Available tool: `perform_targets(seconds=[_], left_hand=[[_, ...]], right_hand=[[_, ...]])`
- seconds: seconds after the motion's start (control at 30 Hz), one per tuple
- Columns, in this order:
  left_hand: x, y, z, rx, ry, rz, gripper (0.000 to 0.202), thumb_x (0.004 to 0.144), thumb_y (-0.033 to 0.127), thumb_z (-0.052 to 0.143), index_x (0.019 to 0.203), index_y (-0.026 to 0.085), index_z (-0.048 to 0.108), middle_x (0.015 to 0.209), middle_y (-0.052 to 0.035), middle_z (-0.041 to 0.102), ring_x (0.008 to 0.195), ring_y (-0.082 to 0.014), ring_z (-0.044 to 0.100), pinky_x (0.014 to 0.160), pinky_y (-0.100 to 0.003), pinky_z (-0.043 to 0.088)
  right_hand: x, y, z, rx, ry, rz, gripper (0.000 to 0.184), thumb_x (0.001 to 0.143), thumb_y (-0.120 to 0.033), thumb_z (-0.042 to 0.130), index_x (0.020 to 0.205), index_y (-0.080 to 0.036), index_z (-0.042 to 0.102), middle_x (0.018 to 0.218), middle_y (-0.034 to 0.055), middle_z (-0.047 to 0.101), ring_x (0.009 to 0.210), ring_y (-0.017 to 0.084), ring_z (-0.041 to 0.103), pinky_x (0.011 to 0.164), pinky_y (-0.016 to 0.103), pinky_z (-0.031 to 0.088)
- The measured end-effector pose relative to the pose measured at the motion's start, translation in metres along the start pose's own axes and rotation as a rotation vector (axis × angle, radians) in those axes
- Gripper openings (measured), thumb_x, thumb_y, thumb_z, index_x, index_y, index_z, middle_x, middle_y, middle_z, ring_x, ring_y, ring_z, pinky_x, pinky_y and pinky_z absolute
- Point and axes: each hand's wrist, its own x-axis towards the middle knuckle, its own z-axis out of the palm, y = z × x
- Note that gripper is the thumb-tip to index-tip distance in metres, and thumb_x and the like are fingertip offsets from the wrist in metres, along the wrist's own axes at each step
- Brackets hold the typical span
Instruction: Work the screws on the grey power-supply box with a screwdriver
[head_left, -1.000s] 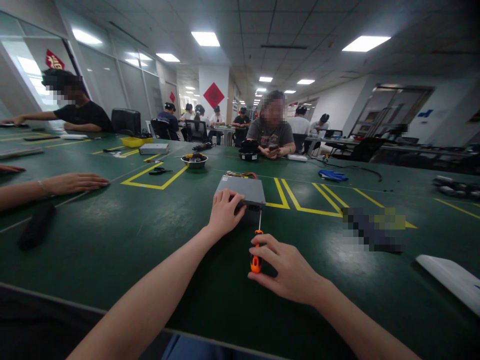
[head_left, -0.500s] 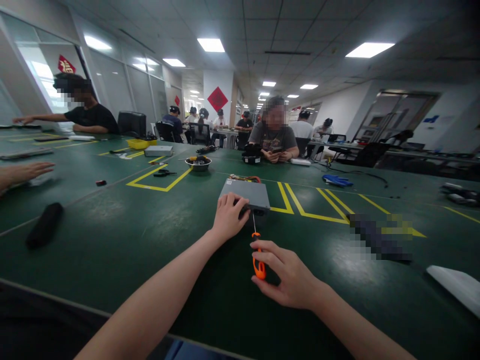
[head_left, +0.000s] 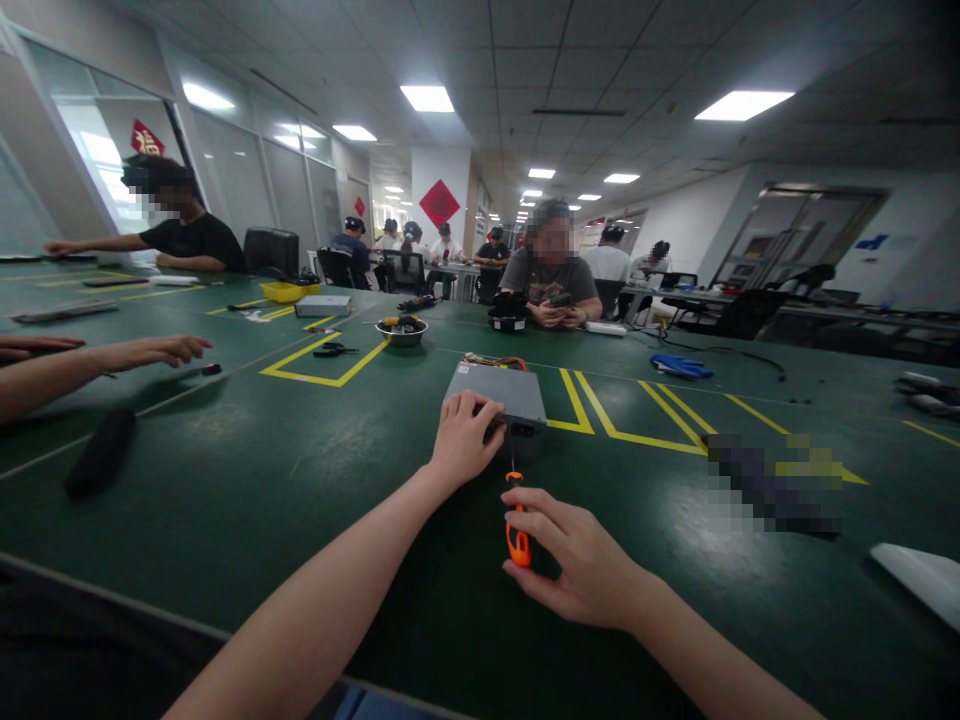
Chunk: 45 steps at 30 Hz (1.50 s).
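Note:
A grey metal power supply unit (head_left: 514,393) lies on the green table, with coloured wires at its far end and a socket on its near face. Gripping its near left corner is my left hand (head_left: 466,437), fingers bent over the top and front edge. My right hand (head_left: 574,555) holds a screwdriver (head_left: 517,535) by its orange and black handle, thumb and fingers around it. The thin shaft points away from me, up to the unit's near face beside my left fingertips. Where exactly the tip rests is hidden.
A metal bowl (head_left: 402,330) of small items, a yellow tray (head_left: 289,291) and another grey box (head_left: 322,306) stand further back. Blue gloves (head_left: 679,367) lie right. At left, a co-worker's hand (head_left: 169,351) reaches over the table near a black object (head_left: 101,453).
The co-worker's hand at left has reached further right over the table. My view has shifted slightly. Both my hands keep their grips on the power supply unit and the screwdriver.

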Motion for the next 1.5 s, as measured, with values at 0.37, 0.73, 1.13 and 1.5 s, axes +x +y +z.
perform_targets(seconds=[0.37, 0.73, 1.13, 1.5], left_hand=[[0.0, 0.0, 0.003, 0.019, 0.019, 0.004, 0.024, 0.08, 0.03, 0.053, 0.103, 0.023, 0.056, 0.101, -0.0062, 0.049, 0.095, -0.0221, 0.044, 0.087, -0.039, 0.037], [-0.006, -0.001, -0.003, 0.013, 0.008, 0.19, 0.034, 0.081, 0.019, 0.05, 0.115, 0.02, 0.05, 0.117, -0.0083, 0.048, 0.111, -0.0226, 0.04, 0.095, -0.038, 0.034], [-0.006, 0.0, -0.004, -0.09, -0.172, 0.473, 0.019, 0.09, 0.021, 0.037, 0.095, 0.018, 0.055, 0.094, -0.0036, 0.061, 0.086, -0.0161, 0.052, 0.08, -0.03, 0.041], [-0.004, 0.002, -0.003, 0.012, -0.03, 0.239, 0.045, 0.081, 0.013, 0.042, 0.126, 0.019, 0.042, 0.132, -0.0071, 0.045, 0.127, -0.0204, 0.035, 0.108, -0.042, 0.022]], right_hand=[[0.002, 0.0, 0.006, -0.051, -0.015, -0.005, 0.03, 0.082, -0.032, 0.052, 0.108, -0.018, 0.051, 0.113, 0.0135, 0.054, 0.088, 0.02, 0.059, 0.071, 0.032, 0.05], [0.001, -0.005, 0.005, 0.011, -0.021, 0.017, 0.032, 0.085, -0.029, 0.049, 0.116, -0.02, 0.05, 0.122, 0.0134, 0.048, 0.091, 0.019, 0.058, 0.074, 0.033, 0.051], [0.005, -0.006, 0.005, -0.009, 0.074, -0.011, 0.033, 0.087, -0.026, 0.046, 0.12, -0.022, 0.046, 0.124, 0.0129, 0.046, 0.104, 0.021, 0.054, 0.08, 0.034, 0.05], [0.004, -0.005, 0.009, 0.065, 0.137, 0.01, 0.027, 0.085, -0.027, 0.048, 0.111, -0.018, 0.045, 0.116, 0.0132, 0.054, 0.099, 0.019, 0.058, 0.078, 0.031, 0.052]])
